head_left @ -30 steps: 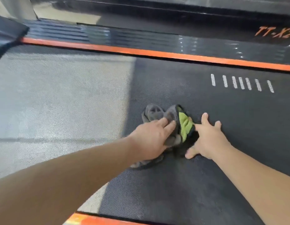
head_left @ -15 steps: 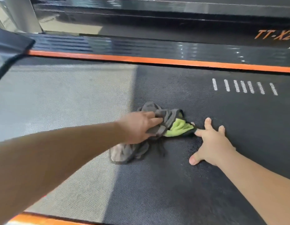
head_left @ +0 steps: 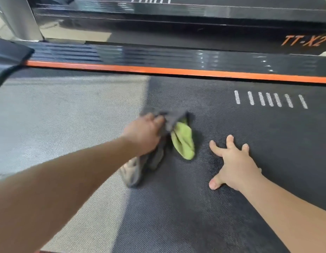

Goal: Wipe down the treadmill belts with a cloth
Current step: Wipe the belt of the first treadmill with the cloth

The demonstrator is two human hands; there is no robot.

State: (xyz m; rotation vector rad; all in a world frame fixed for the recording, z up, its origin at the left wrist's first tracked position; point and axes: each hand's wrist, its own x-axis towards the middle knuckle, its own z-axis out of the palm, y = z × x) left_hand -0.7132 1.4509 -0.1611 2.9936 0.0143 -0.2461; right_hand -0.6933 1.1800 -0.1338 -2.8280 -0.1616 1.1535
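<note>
Presently: left hand (head_left: 144, 136), fingers bunched on cloth (head_left: 182, 141); right hand (head_left: 233, 167), fingers splayed, flat on belt (head_left: 176, 225) beside cloth. Advised: firm, overlapping strokes.

Premises present as a gym or fitness room: the view is filled by a wide black textured treadmill belt (head_left: 231, 216) printed with a row of short white stripes (head_left: 270, 99). It is bordered by a narrow orange trim strip (head_left: 176, 71) and a glossy black ribbed side rail (head_left: 158, 57). Just beyond stand a black side panel lettered "TT-X2" in orange (head_left: 304, 41), a second black striped running deck (head_left: 195, 13), and a grey metal upright (head_left: 21, 19) on pale flooring (head_left: 72, 35).
</note>
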